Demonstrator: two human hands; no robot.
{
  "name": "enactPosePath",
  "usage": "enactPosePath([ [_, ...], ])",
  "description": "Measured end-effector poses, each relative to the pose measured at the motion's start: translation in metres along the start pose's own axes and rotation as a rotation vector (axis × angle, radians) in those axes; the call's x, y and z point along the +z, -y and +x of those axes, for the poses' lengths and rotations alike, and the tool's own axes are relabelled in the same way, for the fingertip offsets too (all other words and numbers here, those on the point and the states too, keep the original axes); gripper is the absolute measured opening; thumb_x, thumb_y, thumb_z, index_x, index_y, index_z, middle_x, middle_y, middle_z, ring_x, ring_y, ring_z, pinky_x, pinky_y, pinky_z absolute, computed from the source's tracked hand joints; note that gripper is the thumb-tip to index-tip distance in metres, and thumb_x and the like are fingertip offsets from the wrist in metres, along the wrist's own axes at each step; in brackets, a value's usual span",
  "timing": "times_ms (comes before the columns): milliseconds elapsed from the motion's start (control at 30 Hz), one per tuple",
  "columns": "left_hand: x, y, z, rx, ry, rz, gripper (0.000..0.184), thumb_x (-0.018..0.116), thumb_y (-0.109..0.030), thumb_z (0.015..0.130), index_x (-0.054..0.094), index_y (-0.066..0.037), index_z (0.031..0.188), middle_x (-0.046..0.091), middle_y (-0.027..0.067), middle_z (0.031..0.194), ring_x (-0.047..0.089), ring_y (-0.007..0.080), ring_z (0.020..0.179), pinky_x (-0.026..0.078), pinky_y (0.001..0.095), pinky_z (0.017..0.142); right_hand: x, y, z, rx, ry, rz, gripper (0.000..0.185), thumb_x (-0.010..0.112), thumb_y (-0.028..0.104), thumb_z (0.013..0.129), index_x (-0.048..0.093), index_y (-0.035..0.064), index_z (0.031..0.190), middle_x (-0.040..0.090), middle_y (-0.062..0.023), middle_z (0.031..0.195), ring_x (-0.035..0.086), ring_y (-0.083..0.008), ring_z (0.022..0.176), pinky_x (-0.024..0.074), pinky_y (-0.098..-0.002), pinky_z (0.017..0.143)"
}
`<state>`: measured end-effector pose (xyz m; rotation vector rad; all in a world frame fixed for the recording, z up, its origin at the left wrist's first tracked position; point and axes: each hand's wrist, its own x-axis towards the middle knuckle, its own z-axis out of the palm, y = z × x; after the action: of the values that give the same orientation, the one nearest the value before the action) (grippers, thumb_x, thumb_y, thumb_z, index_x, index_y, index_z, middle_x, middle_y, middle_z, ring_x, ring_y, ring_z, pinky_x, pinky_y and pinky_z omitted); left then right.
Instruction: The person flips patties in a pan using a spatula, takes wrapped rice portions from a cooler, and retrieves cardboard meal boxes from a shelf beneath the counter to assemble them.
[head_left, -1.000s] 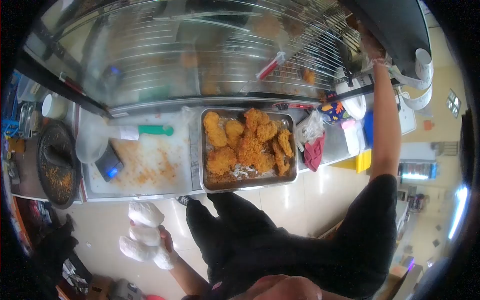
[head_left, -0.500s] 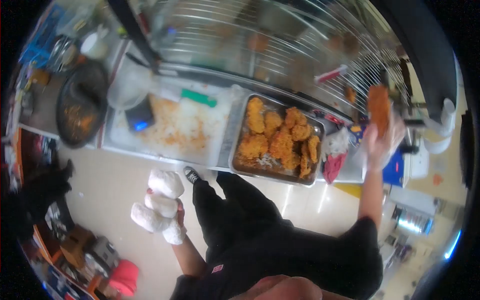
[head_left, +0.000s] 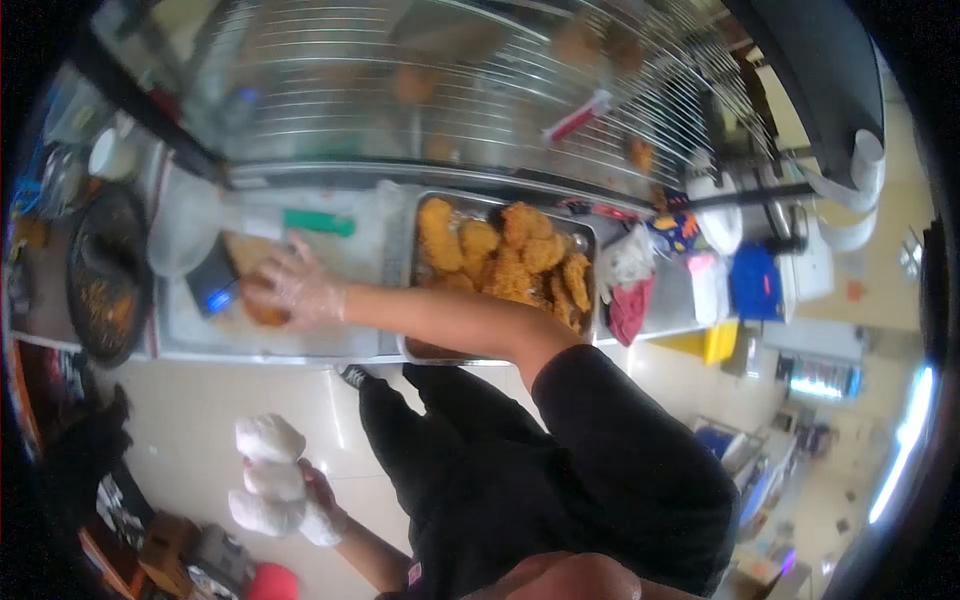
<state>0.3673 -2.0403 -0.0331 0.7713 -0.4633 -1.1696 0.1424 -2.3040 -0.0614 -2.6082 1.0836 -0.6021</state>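
- Head view: since half a second ago, the right hand (head_left: 310,290), in a clear glove, had moved leftward from the worktop's (head_left: 665,295) right end, bringing the brown flat piece (head_left: 262,312) onto the white board (head_left: 360,260).
- Its fingers spread over the piece, touching it; whether they gripped could not be told.
- By its look the piece would be light, stiff-crusted, crumbly and perhaps greasy, best held flat-fingered along its long edges.
- The left hand (head_left: 320,490) was beyond the worktop's front edge at a puffy white bundle (head_left: 270,480); gripped or worn, I could not tell.
- Along the front edge, the metal tray (head_left: 440,354) held fried pieces (head_left: 520,265), partly behind the right forearm (head_left: 440,312).
- At the left end, the dark bowl (head_left: 143,270) held loose crumbs.
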Motion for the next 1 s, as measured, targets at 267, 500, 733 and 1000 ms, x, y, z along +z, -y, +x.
enactPosePath([
  [267, 0.044, 0.026, 0.008, -0.221, -0.385, -0.044, 0.102, 0.081, -0.049, 0.063, 0.031, -0.006, 0.141, 0.045, 0.0112, 0.131, 0.056, 0.0202, 0.083, 0.051, 0.0309, 0.059, -0.267, -0.03, -0.149, 0.317, -0.6, -0.306, 0.043, 0.059, 0.033, 0.09, 0.053, 0.0058, 0.123, 0.054, -0.0148, 0.122, 0.052, -0.0278, 0.112, 0.0441, -0.041, 0.095],
  [500, 0.026, 0.047, 0.026, -0.266, -0.257, -0.149, 0.09, 0.075, -0.043, 0.074, 0.03, -0.007, 0.143, 0.047, 0.0109, 0.127, 0.056, 0.0182, 0.082, 0.05, 0.032, 0.059, -0.512, -0.186, -0.256, 0.689, -0.258, -1.429, 0.036, 0.057, 0.028, 0.093, 0.057, 0.0056, 0.121, 0.06, -0.0163, 0.118, 0.056, -0.0337, 0.11, 0.0437, -0.0418, 0.098],
  [733, 0.019, 0.043, 0.026, -0.209, -0.345, -0.144, 0.083, 0.075, -0.039, 0.075, 0.033, -0.011, 0.141, 0.048, 0.0087, 0.126, 0.056, 0.0192, 0.087, 0.052, 0.034, 0.061, -0.595, -0.286, -0.268, 1.192, 0.21, -1.248, 0.039, 0.057, 0.026, 0.092, 0.054, 0.005, 0.125, 0.057, -0.0172, 0.123, 0.053, -0.0343, 0.115, 0.0426, -0.042, 0.099],
  [1000, 0.032, 0.03, 0.008, -0.008, -0.337, 0.104, 0.08, 0.076, -0.04, 0.072, 0.038, -0.015, 0.137, 0.05, 0.0074, 0.124, 0.057, 0.0217, 0.095, 0.055, 0.0357, 0.06, -0.617, -0.366, -0.244, 1.075, 0.311, -1.151, 0.044, 0.058, 0.023, 0.092, 0.049, 0.0044, 0.13, 0.052, -0.0182, 0.129, 0.05, -0.035, 0.119, 0.0413, -0.0421, 0.101],
])
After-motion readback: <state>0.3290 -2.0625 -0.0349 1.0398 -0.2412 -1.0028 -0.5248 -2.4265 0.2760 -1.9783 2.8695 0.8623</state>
